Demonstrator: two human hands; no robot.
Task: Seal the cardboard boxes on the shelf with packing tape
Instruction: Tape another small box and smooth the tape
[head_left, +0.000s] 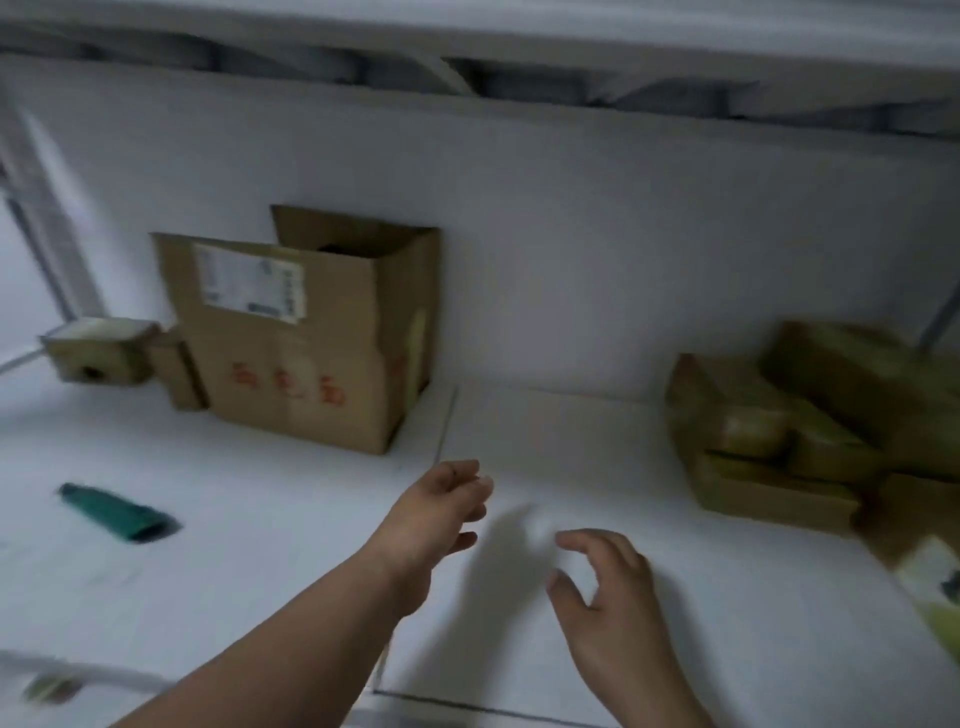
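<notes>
Both the left hand (441, 512) and the right hand (608, 587) hovered released and empty; the cardboard box (306, 332) at centre left stood unsealed, while the flat boxes (769, 426) at right looked closed.

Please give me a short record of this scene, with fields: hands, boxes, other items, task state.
left hand: empty, fingers relaxed, above the shelf
right hand: empty, fingers loosely curled
open box: upright at the back, top flaps up, label on the front
taped boxes: piled at the right
green tube: lying at the left
small box: far left
tape: none clearly visible
task state: open box not yet sealed
</notes>
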